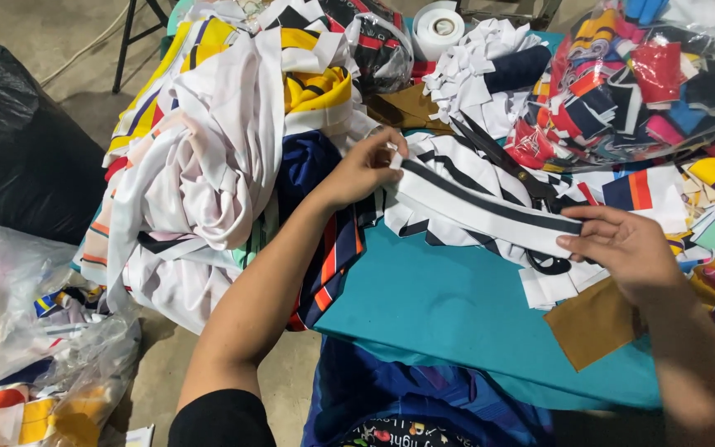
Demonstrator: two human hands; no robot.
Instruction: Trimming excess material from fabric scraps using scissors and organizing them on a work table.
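Hands-held white strip (490,207), black-striped

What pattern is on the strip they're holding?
White strip with one black stripe lengthwise; head view.

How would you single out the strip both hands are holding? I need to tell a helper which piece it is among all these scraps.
On the teal table, between the big heap of white fabric and the clear bag of coloured scraps, the left hand and right hand stretch one strip. It is long, white, with one dark stripe down its length.
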